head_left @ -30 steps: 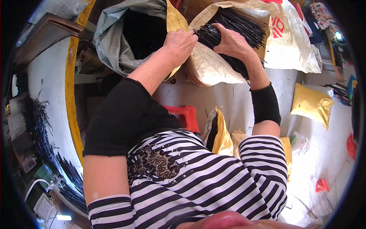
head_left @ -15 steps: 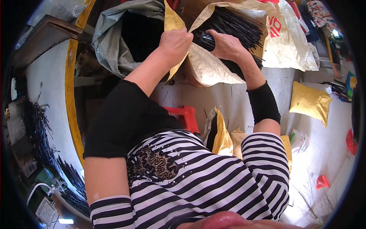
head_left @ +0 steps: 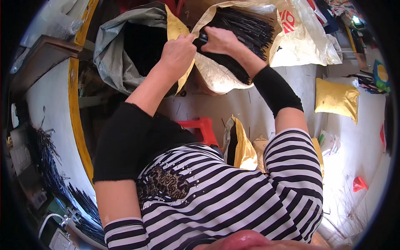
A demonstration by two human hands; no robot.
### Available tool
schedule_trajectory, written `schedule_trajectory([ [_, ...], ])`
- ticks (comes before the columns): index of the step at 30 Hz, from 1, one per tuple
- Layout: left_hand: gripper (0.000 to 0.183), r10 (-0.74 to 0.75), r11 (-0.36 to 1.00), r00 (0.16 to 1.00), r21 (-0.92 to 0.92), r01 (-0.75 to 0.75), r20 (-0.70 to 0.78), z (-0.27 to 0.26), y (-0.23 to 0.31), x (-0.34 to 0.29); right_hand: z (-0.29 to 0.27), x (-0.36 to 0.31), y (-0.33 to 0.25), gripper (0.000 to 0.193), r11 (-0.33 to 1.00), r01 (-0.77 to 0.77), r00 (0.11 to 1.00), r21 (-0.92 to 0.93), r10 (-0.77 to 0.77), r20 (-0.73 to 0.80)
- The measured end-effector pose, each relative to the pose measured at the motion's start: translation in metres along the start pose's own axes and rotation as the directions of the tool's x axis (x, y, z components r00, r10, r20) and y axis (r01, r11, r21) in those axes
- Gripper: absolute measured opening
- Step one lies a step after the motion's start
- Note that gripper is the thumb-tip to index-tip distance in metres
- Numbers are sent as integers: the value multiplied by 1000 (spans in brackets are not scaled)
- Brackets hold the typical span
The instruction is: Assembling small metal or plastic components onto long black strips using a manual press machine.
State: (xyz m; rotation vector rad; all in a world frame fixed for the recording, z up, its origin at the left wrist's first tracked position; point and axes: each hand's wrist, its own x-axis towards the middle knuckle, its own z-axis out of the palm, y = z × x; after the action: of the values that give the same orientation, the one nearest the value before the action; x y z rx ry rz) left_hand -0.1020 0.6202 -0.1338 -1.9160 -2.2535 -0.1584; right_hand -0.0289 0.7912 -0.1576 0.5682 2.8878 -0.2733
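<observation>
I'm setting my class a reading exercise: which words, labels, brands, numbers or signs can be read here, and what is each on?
Words, brands, numbers: none readable.
Sign: a red angular emblem, on the pale sacking beside the black strips.
Pale sheet, far left: fine marks, too small to read.
Blue-and-green package, far right: any print too small to read.

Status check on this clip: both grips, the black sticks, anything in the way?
Left grip pinching yellow bag. Right grip at black sticks inside open pale bag, hold partly hidden. Nothing visibly blocking.
</observation>
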Motion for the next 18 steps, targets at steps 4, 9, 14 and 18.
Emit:
schedule_trajectory([
  [4, 9, 59, 997, 997, -47, -61, -46, 0, 5, -2, -3, -15, -3, 57, 1000, -17, 999, -21, 16, -43],
  [9, 9, 55, 998, 998, 6, -55, -33, 1, 0, 2, 2, 1, 6, 55, 975, 96, 936, -199, -156, -315],
  [14, 14, 28, 996, 999, -83, -27, 16, -1, -4, -5, 17, 14, 14, 52, 954, 181, 856, -239, -273, -440],
  [18, 34, 1, 977, 1000, -211, 4, 23, -5, -14, -24, 8, 16, 6, 56, 964, 198, 895, -176, -251, -368],
])
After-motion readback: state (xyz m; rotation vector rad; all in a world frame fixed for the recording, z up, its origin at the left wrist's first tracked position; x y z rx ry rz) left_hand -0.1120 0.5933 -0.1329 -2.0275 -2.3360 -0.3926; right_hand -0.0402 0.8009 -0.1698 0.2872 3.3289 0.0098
